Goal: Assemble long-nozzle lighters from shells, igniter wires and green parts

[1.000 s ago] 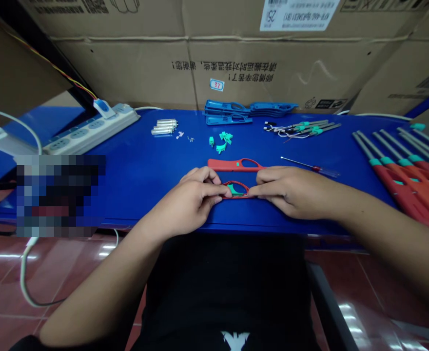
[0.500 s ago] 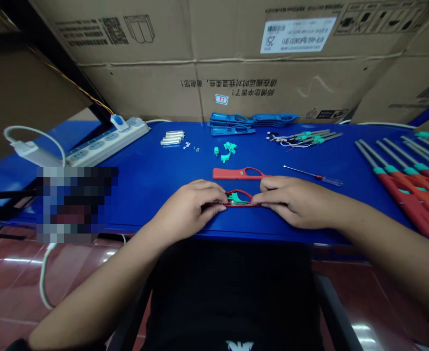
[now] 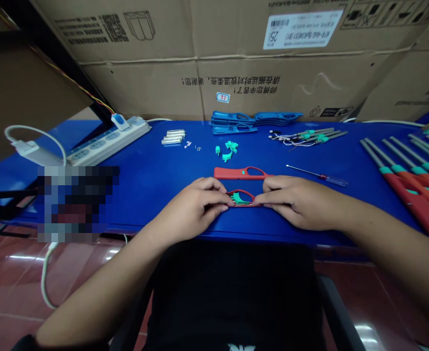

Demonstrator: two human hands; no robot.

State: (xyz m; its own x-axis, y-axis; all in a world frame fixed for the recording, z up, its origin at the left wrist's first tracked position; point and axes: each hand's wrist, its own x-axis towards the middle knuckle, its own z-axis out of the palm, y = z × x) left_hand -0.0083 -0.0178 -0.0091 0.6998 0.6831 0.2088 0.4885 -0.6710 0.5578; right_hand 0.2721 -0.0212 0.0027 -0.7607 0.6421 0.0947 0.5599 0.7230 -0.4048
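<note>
Red plastic lighter shell (image 3: 241, 190), light and stiff but thin around its open loop, sits just above the near part of the blue table (image 3: 145, 165); its solid ends offer the safest hold. Left hand (image 3: 194, 207) and right hand (image 3: 291, 202) pinch it from either end, fingers together and clamped on it. More of its green insert (image 3: 239, 198) shows than a second ago. Beyond lie a second red shell (image 3: 229, 173), a screwdriver (image 3: 317, 174) and blue shells (image 3: 232, 123).

I watched the red plastic lighter shell (image 3: 244, 191) lying flat, its oval loop facing up, with a green plastic insert (image 3: 238, 198) sitting inside that loop, partly hidden from my view.
</note>
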